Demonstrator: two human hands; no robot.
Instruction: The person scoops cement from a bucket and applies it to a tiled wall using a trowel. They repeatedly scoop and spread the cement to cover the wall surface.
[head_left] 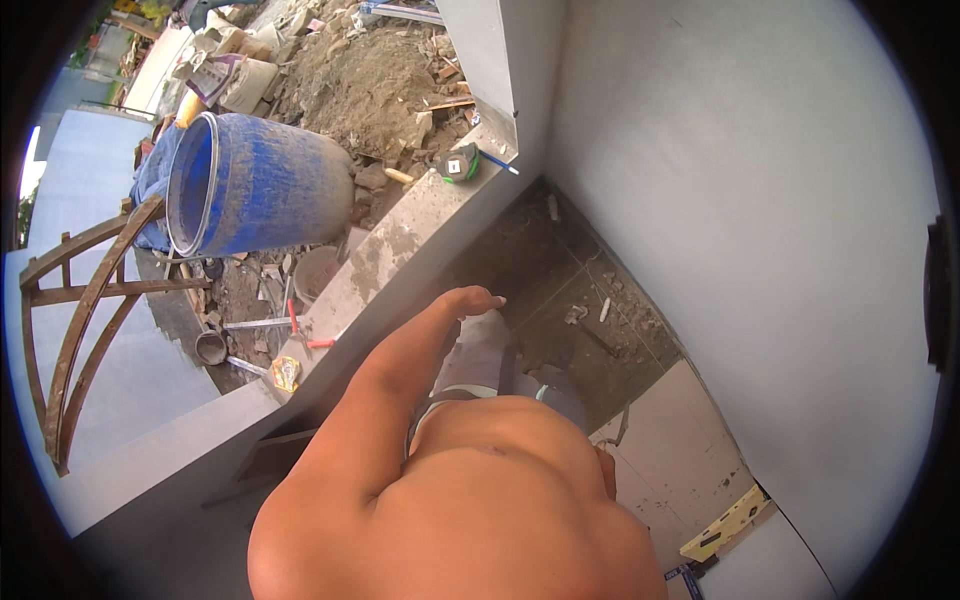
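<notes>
My left hand (474,300) hangs in front of my body, above my grey shorts (476,350), beside the low wall. Its fingers look loosely stretched, and I see nothing in them. My right hand is out of sight; only a small piece of that arm (606,472) shows beside my torso. On the wall's ledge (390,240) lie a black and green tape measure (460,163) and a blue pen-like stick (498,162). Farther left along the ledge are a red-handled hand tool (298,328) and a crumpled yellow packet (286,375).
Beyond the ledge lie a blue barrel (270,185), a curved wooden frame (85,300), and a dirt heap (350,90) with rubble. A smooth grey wall (760,200) rises at right. Pale tile (675,430), rough floor (590,320) and a yellow strip-shaped tool (725,522) lie below.
</notes>
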